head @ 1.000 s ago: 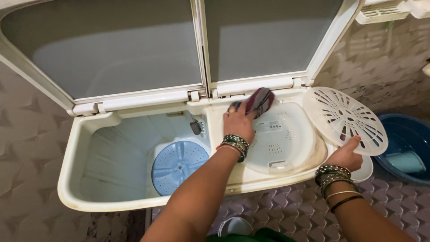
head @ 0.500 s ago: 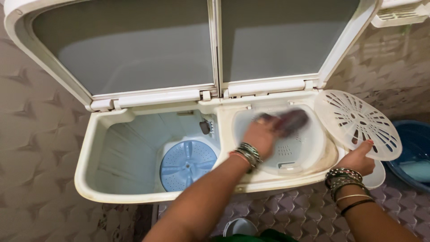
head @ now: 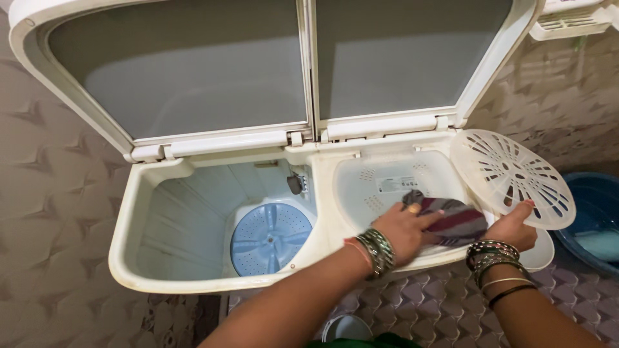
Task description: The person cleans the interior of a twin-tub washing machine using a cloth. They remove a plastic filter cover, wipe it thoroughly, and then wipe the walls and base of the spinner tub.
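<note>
Since the earlier frame the cloth (head: 454, 221) has come down from the back of the spin-tub cover to its near right edge, and the left hand (head: 405, 231) has come with it; the blur is gone, so the stroke is slowing or pausing here.

Left hand is lying palm down on the cloth, fingers spread and pressing it flat against the cover (head: 387, 183), not balled around it. Right hand (head: 512, 227) is gripping the near rim of the slotted disc (head: 509, 177), thumb on top, tilting it up off the right end of the washer (head: 155, 225). Cloth is lying between the two hands, touching the left one and just beside the right.

Cloth looks soft and limp, dark with reddish stripes, folded over itself; judging by how it is draping, it is light, possibly damp, and will bunch if pushed from one edge. Best held under a flat palm for wiping, or pinched at a fold to lift it.

Disc looks like thin, stiff plastic, light, with many slots that could snag a finger; the rim is the sound place to grip.

Both lids (head: 193, 71) are standing open. Blue pulsator (head: 269, 237) is showing in the left tub. A blue basin (head: 590, 219) is sitting on the floor at right.
</note>
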